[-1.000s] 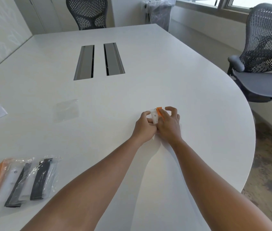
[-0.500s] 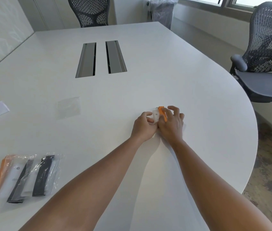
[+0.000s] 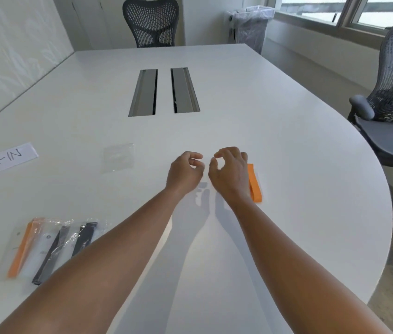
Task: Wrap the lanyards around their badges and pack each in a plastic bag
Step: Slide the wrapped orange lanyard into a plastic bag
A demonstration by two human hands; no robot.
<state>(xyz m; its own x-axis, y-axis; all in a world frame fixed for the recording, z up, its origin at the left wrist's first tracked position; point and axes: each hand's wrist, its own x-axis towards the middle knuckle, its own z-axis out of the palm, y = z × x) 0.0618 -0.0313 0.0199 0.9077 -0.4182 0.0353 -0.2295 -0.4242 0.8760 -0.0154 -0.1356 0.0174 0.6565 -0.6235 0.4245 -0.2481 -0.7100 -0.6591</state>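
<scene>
- Neither grip holds anything: the left hand [image 3: 185, 172] and the right hand [image 3: 230, 173] hover side by side above the white desk [image 3: 251, 116], fingers loosely curled, thumb and forefinger near each other but with nothing between them.
- Just right of the right hand, partly under it, lies an orange fabric lanyard [image 3: 254, 183] flat on the desk; a clear glint along its right edge may be a bag, though I cannot tell, and no badge shows there.
- At the near left corner sits a cluster of sealed clear plastic bags [image 3: 53, 244] holding wrapped badges, one with an orange lanyard, one grey, one black; three packs look finished.
- One flat empty clear plastic bag [image 3: 118, 157] lies left of the hands, well apart from the orange lanyard.
- My judgement: the task is well along, with the orange piece as the item in hand; it needs bagging, or checking if already bagged.
- A white paper strip with handwritten letters [image 3: 2, 160] lies at the far left.
</scene>
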